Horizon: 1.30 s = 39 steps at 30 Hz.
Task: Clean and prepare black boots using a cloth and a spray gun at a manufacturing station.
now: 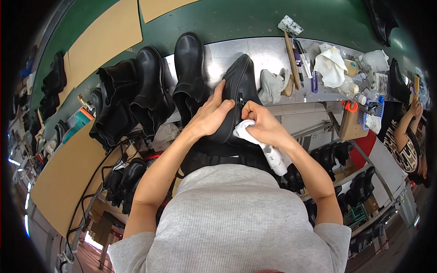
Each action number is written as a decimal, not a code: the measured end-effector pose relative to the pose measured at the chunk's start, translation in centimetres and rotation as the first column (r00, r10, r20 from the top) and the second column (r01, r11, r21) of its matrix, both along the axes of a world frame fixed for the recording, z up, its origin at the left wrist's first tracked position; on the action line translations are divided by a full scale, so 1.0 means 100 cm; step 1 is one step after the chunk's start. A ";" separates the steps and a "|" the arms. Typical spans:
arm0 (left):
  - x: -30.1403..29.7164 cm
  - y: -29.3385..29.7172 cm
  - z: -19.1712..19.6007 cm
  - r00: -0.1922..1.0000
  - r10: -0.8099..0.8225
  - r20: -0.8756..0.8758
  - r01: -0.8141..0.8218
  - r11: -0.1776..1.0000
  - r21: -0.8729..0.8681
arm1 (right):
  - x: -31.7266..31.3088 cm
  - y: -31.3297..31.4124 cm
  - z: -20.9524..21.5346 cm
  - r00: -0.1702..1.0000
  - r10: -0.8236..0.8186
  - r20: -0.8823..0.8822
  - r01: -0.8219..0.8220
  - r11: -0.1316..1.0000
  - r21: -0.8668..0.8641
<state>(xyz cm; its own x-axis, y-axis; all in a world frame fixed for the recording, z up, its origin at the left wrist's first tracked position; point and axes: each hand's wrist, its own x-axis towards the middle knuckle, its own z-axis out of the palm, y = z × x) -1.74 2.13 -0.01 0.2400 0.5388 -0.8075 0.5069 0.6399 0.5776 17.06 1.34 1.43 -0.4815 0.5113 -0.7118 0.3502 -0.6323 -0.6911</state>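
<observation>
Grey ribbed shirt [227, 218] fills the lower head view. Right hand [264, 125], grip pinched on a white cloth [268, 150], presses it against the black boot [239, 91] near the zipper. Left hand [211, 116], grip spread flat, clamps the boot's side. Boot's long axis runs 6 to 12 o'clock, toe end over the worktop [273, 52]; more boots [150, 86] stand at 9 o'clock.

Worn on the head, left of a side-by-side pair, looking steeply down over the chest onto the hands, left hand [210, 116] and right hand [264, 125], close below. Facing forward across the desk [268, 52] toward the green floor [227, 18] beyond. Wide fisheye, edges bent at the rim, corners black. Only one view, nothing shared
</observation>
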 end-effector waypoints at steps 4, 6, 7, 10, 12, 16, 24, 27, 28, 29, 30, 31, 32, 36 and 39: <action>0.000 0.000 -0.001 1.000 0.006 0.016 -0.006 1.000 0.013 | -0.002 -0.003 -0.013 0.995 -0.098 0.000 0.098 0.995 0.023; -0.001 0.000 -0.003 1.000 0.001 0.019 -0.001 1.000 0.018 | -0.004 -0.005 -0.010 0.989 -0.151 0.001 0.151 0.988 0.030; -0.002 0.000 -0.004 1.000 0.005 0.018 -0.006 1.000 0.022 | -0.006 -0.005 -0.008 0.984 -0.181 0.005 0.181 0.984 0.002; -0.003 -0.001 -0.004 0.999 0.007 0.032 -0.007 1.000 -0.009 | -0.003 -0.008 -0.003 0.985 -0.163 -0.063 0.158 0.984 -0.087; -0.002 0.000 -0.002 1.000 0.010 0.028 -0.010 1.000 0.006 | -0.002 -0.011 -0.007 0.981 -0.178 -0.082 0.177 0.984 -0.028; -0.002 -0.002 -0.004 1.000 0.007 0.021 -0.007 1.000 0.021 | -0.008 -0.014 -0.017 0.949 -0.316 0.002 0.316 0.947 -0.065; 0.001 -0.003 -0.005 1.000 0.004 0.001 -0.004 0.999 0.039 | -0.024 -0.017 -0.021 0.794 -0.570 0.212 0.560 0.821 0.110; 0.007 -0.002 -0.003 1.000 -0.006 -0.025 0.007 1.000 0.017 | -0.024 -0.013 -0.023 0.752 -0.591 0.291 0.569 0.806 0.165; 0.009 -0.002 -0.002 0.999 -0.001 -0.042 0.002 1.000 0.009 | -0.023 -0.012 -0.022 0.741 -0.578 0.343 0.552 0.814 0.179; 0.010 -0.003 -0.002 0.999 -0.016 -0.037 0.016 1.000 0.012 | -0.020 -0.013 -0.023 0.760 -0.573 0.307 0.541 0.819 0.188; 0.011 -0.004 -0.003 1.000 -0.001 -0.031 0.002 0.999 0.036 | -0.017 -0.014 -0.022 0.752 -0.583 0.307 0.551 0.812 0.193; 0.011 -0.005 -0.004 1.000 0.014 -0.024 -0.013 0.998 0.060 | -0.014 -0.015 -0.018 0.797 -0.531 0.289 0.528 0.844 0.096; 0.010 -0.006 -0.006 1.000 0.003 -0.019 -0.002 0.998 0.065 | -0.010 -0.016 -0.013 0.838 -0.478 0.263 0.495 0.869 0.000; 0.010 -0.009 -0.006 0.999 0.018 -0.031 -0.016 0.999 0.050 | -0.002 -0.022 0.008 0.912 -0.320 0.255 0.343 0.938 -0.048; 0.015 -0.008 -0.004 0.999 0.012 -0.042 -0.009 0.998 0.059 | -0.006 -0.002 -0.003 0.872 -0.392 0.294 0.401 0.916 0.031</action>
